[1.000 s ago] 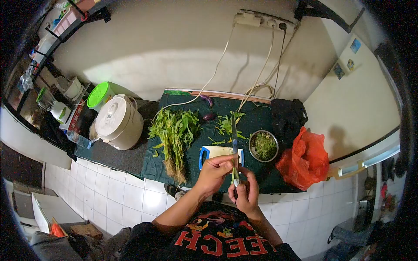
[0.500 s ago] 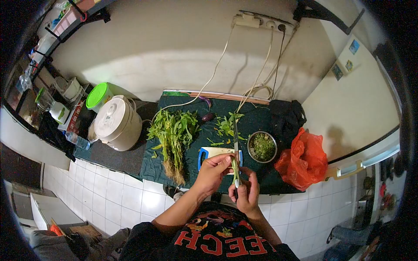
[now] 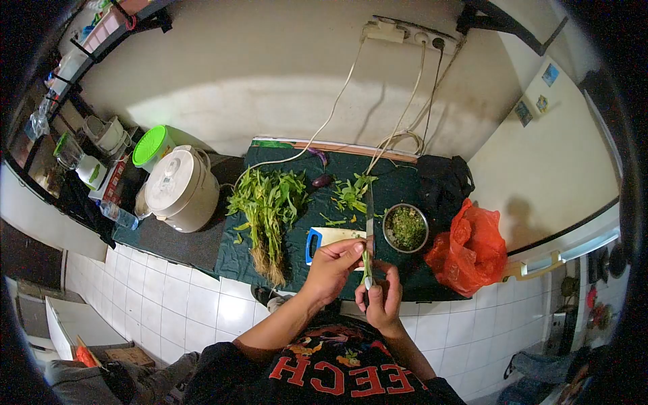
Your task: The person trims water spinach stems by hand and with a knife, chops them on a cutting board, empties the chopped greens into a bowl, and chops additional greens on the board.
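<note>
Over the cutting board (image 3: 341,235), which is pale with a blue handle, my left hand (image 3: 333,266) pinches a thin green vegetable stalk (image 3: 366,262). My right hand (image 3: 382,298) is closed around the handle of a knife (image 3: 370,212), whose long blade points away from me toward the wall. The stalk's lower end lies by my right thumb, alongside the blade. Beyond the board are loose cut leaves (image 3: 352,194). To the left lies a large bunch of leafy greens (image 3: 270,202) with roots attached. A metal bowl (image 3: 426,233) of chopped greens stands right of the knife.
Two purple eggplants (image 3: 322,181) lie near the wall. An orange plastic bag (image 3: 469,246) and a black bag (image 3: 449,182) are on the right side of the dark green tablecloth (image 3: 310,270). A white rice cooker (image 3: 182,196) stands left, and cords (image 3: 395,145) hang behind.
The knife has turned a little, its tip shifting slightly right. The stalk has shifted slightly between my fingers. Both hands stay almost in place.
</note>
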Motion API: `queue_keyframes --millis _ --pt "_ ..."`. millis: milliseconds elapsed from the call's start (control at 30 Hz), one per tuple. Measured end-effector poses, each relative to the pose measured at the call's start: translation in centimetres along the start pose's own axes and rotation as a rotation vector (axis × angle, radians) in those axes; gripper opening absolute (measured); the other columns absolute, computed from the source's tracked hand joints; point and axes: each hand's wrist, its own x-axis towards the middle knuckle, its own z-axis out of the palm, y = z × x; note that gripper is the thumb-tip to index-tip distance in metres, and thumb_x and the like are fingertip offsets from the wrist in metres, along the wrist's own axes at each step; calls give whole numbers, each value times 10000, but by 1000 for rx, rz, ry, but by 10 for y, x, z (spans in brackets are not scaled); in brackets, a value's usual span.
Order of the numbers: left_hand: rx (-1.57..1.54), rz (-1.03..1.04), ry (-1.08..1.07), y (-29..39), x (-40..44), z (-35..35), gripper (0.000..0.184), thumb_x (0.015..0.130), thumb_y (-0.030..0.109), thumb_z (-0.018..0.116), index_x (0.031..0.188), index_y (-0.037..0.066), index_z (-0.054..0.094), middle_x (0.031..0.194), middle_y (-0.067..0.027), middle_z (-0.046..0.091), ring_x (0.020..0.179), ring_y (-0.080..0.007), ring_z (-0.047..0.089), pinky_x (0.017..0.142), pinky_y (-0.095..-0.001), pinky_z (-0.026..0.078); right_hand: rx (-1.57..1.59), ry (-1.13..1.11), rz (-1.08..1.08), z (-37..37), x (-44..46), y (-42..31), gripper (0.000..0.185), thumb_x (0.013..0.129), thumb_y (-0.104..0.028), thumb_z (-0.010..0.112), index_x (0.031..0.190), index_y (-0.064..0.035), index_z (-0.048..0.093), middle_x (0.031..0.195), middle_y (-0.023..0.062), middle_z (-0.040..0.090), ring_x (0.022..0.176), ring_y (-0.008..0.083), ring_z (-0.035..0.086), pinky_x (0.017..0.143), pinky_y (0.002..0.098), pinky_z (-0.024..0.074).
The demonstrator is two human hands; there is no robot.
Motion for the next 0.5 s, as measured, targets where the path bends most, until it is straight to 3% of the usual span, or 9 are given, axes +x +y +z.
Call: queue_keyframes --millis 167,400,500 --pt "5 -4 14 -5 1 -2 274 939 143 611 1136 -46 630 1075 -113 675 969 -192 637 890 -335 501 -33 23 -41 -1 -2 8 430 1007 -365 414 1205 14 365 599 62 524 445 96 444 409 226 354" --pt "-10 17 31 1 -4 11 266 946 131 599 1134 -56 626 1070 -122 672 958 -191 640 868 -322 510 -39 17 -49 1 0 5 424 1010 -365 418 1198 11 366 596 55 506 449 94 445 408 227 353" --pt "-35 56 20 -3 -3 9 261 934 141 629 1124 -37 651 1056 -106 677 916 -153 631 840 -311 516 -42 26 -71 2 0 5 429 1009 -370 427 1195 13 371 599 48 501 447 92 442 406 223 350"
